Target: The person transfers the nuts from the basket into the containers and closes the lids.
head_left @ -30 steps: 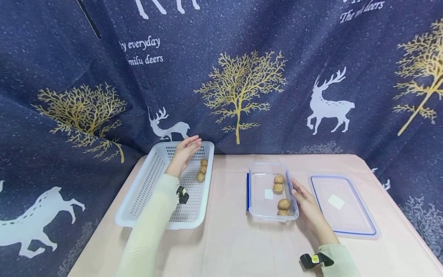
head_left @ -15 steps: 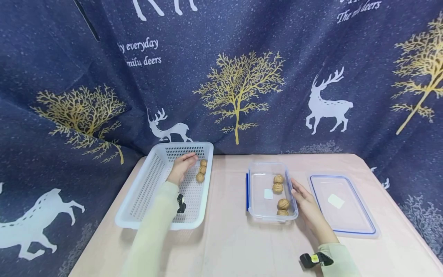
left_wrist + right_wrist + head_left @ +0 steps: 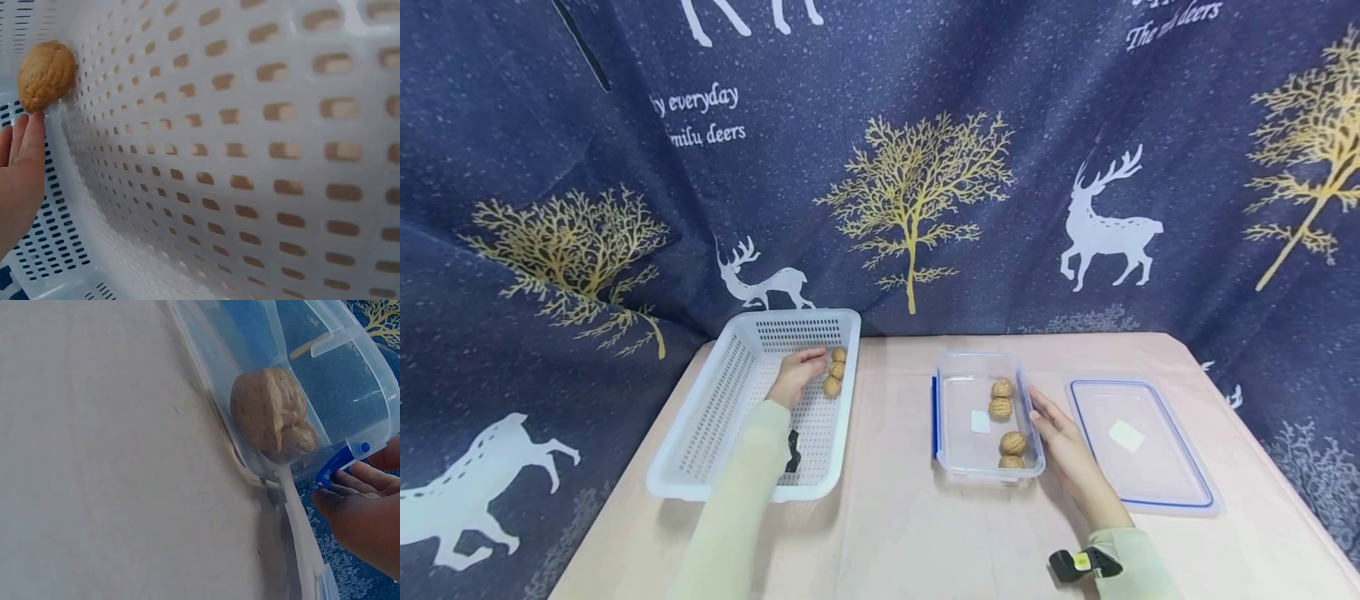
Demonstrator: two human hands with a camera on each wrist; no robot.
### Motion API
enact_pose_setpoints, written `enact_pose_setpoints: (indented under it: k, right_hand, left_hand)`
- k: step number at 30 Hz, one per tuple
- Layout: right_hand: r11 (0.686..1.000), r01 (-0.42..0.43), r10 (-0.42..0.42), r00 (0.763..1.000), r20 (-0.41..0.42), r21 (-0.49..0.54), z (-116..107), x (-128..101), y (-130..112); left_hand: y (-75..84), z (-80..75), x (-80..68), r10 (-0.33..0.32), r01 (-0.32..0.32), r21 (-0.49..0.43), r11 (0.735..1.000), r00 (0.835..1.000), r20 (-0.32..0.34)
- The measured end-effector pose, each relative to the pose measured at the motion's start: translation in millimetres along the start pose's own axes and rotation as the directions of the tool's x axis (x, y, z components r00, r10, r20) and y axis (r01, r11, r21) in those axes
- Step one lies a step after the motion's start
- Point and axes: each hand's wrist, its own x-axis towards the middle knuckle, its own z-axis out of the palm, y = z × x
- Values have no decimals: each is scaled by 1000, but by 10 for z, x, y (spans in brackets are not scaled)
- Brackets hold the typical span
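My left hand [image 3: 802, 372] reaches down into the white perforated basket [image 3: 722, 400], its fingers beside three walnuts [image 3: 835, 371] that lie along the right wall. In the left wrist view straight fingertips [image 3: 25, 156] touch or nearly touch a walnut [image 3: 45, 75] against the basket wall [image 3: 237, 156]. My right hand [image 3: 1060, 435] lies flat with straight fingers against the right side of the clear plastic container [image 3: 961, 392], which holds several walnuts [image 3: 1000, 408]. The right wrist view shows a walnut [image 3: 272, 412] through the container wall, and fingers [image 3: 362, 512] by a blue clip [image 3: 337, 464].
The container's clear lid [image 3: 1138, 442] with a blue rim lies flat to the right of my right hand. A pink table [image 3: 895, 517] carries everything. A dark blue curtain [image 3: 917, 167] with deer and trees hangs close behind the table's far edge.
My left hand has dropped from above the basket's far rim down inside it, next to the walnuts. The right hand has stayed at the container's side.
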Motion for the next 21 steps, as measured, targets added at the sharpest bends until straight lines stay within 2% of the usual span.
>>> enact_pose_setpoints:
  k: [5, 16, 21]
  right_hand:
    - [1000, -5, 5, 1000, -8, 2, 1, -1, -3]
    - [1000, -2, 2, 1000, -14, -8, -4, 9, 3]
    - [1000, -3, 3, 1000, -8, -18, -8, 5, -2]
  left_hand:
    - [-40, 45, 7, 3, -4, 72, 997, 1000, 12]
    - [-52, 149, 10, -17, 27, 154, 988, 997, -70]
    - [-77, 159, 53, 2, 13, 164, 986, 996, -91]
